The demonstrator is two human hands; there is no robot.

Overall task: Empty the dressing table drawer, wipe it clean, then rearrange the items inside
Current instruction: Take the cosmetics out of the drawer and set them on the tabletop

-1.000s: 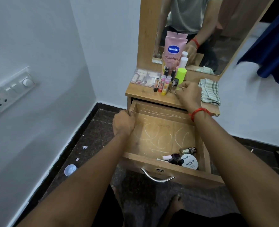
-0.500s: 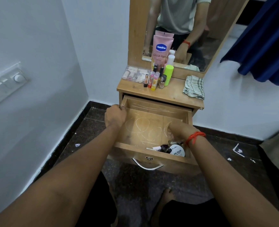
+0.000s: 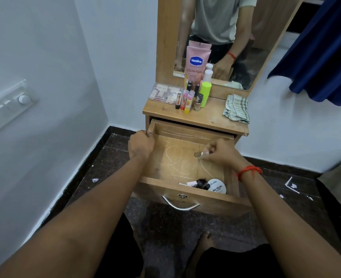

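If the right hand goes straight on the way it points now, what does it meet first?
Probably the tabletop edge above the drawer; the right hand, holding a small bottle, has unclear height.

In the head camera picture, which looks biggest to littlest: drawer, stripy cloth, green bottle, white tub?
1. drawer
2. cloth
3. green bottle and tub look about alike; the tub is nearer the camera and partly hidden, so no ranking.
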